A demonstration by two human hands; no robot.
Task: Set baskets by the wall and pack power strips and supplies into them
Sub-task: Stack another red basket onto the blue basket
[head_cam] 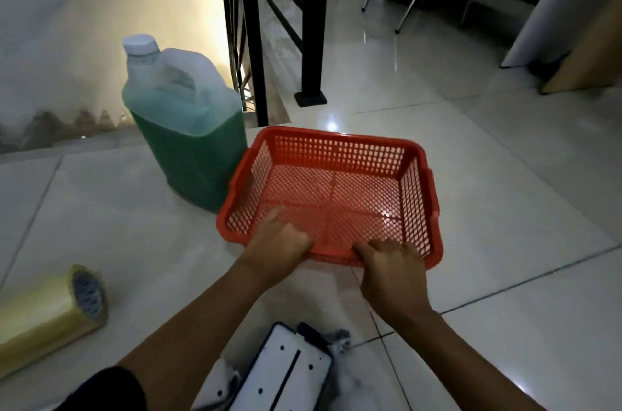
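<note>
At near rim of red basket: left hand gripping it, thumb over the edge, fingers lying inside on the mesh bottom. Just to the right, right hand also holding the same near rim, fingers curled over the edge. Basket resting on the tiled floor, or almost; whether fully set down cannot be told. Nothing inside it yet.

Touching or just beside the basket's left side: large jug with green liquid and a white cap, standing upright close to the wall. Behind the basket, black railing posts and a drop, seemingly a stairwell.

Near left, on the floor: long roll of yellowish tape, lying on its side, well apart from the basket. Near centre, between the forearms: white power strip, partly out of view.

Judged progress: early stage. Only one basket seen, being placed not far from the wall. Packing not started; power strip and tape left to go in, probably further baskets too.
</note>
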